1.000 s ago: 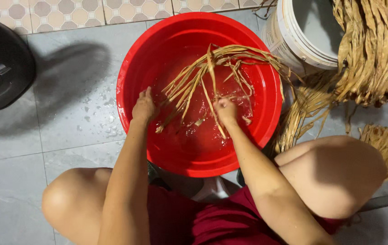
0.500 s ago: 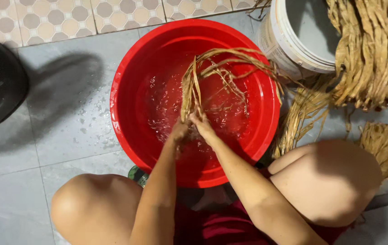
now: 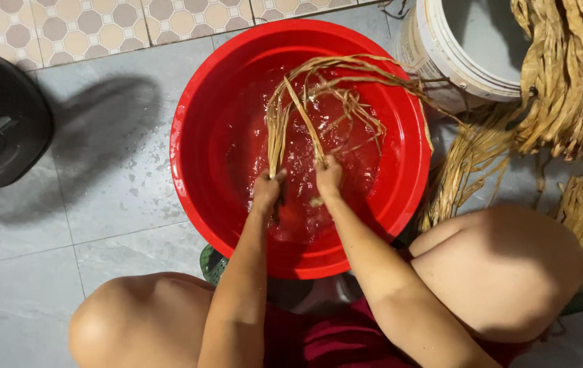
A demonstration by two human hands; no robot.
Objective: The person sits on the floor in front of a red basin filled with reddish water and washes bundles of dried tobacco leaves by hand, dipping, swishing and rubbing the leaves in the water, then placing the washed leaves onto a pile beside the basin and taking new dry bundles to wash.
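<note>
A big red plastic basin (image 3: pixel 199 197) holding water stands on the grey tiled floor in front of my knees. Long tan straw-like fibre strands (image 3: pixel 325 88) lie looped in the water. My left hand (image 3: pixel 267 191) is closed around one bunch of the strands near the basin's middle. Beside it, my right hand (image 3: pixel 328 178) grips another bunch of the same strands. Both hands are just above the water, a little apart, and the strands arch away from them toward the far rim.
A white bucket (image 3: pixel 455 61) stands at the basin's far right. Heaps of dry tan fibre (image 3: pixel 571 82) lie on the floor at the right, some (image 3: pixel 465 160) next to the basin. A black round object (image 3: pixel 2 126) sits at the left.
My hands, spread apart in the water a second ago, came together and gathered the strands into bunches, then separated slightly. The view has shifted a little.
</note>
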